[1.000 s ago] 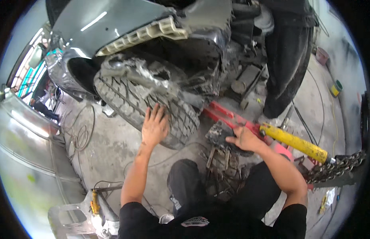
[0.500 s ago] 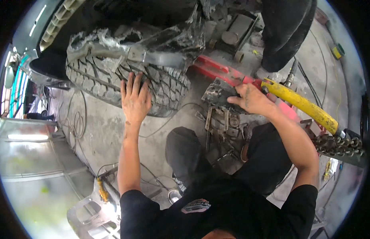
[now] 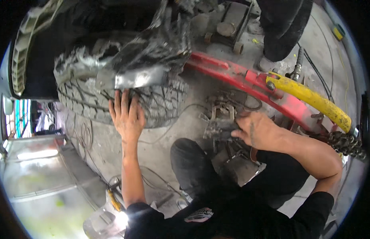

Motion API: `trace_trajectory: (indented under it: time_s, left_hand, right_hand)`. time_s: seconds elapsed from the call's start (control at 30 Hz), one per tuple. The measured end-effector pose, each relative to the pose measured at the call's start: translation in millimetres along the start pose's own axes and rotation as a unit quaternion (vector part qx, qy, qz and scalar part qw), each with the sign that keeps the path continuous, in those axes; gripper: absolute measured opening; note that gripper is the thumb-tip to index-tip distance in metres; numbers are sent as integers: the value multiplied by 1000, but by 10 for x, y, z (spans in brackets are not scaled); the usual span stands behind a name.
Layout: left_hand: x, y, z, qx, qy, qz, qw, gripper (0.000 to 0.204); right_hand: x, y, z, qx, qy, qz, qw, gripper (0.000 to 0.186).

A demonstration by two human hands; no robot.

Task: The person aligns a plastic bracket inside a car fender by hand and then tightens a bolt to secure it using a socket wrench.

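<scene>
My left hand [image 3: 128, 115] lies with its fingers spread on the tread of a large, dusty tyre [image 3: 161, 113], the fingertips just under a bent metal panel edge [image 3: 139, 79]. That panel is torn and crumpled along the wheel opening. In my right hand [image 3: 258, 129] is a dark, grimy block [image 3: 219, 130], gripped at its right end with the thumb across it. The block is above several metal tools on the floor, between the tyre and my right knee. Part of the right hand's fingers is hidden behind the hand.
A long red steel beam [image 3: 233, 77] with a yellow cylinder [image 3: 312, 97] runs from the wheel towards the right. Heavy chain [image 3: 346, 144] hangs at its end. Another person's dark-clothed leg [image 3: 284, 28] stands beyond the beam, near a wheeled jack [image 3: 227, 30]. Cables [image 3: 87, 133] lie on the concrete at left.
My right hand has drawn the dark block back from beside the red beam, towards me. The left hand stays on the tyre, its fingertips now nearer the panel edge. The view has shifted slightly.
</scene>
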State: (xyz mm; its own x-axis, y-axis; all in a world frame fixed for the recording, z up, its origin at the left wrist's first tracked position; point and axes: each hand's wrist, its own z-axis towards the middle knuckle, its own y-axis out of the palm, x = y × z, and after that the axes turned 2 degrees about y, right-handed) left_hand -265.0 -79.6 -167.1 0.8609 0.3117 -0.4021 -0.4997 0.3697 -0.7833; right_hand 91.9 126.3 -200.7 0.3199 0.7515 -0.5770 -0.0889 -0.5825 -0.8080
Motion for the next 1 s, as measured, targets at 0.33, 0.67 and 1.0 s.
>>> trace_trajectory:
  time_s: [0.33,0.67,1.0]
  left_hand:
    - [30,-21,-8,-10,4,18,1000,32]
    - [36,-36,-17,0,-4,16,1000,32]
    - [18,-50,-10,12,1,7,1000,30]
  right_hand:
    - [158,-199,15,-1,1,52,999,39]
    - [643,-172,468,84,52,-25,995,48]
    - [453,-197,356,117,-16,19,993,46]
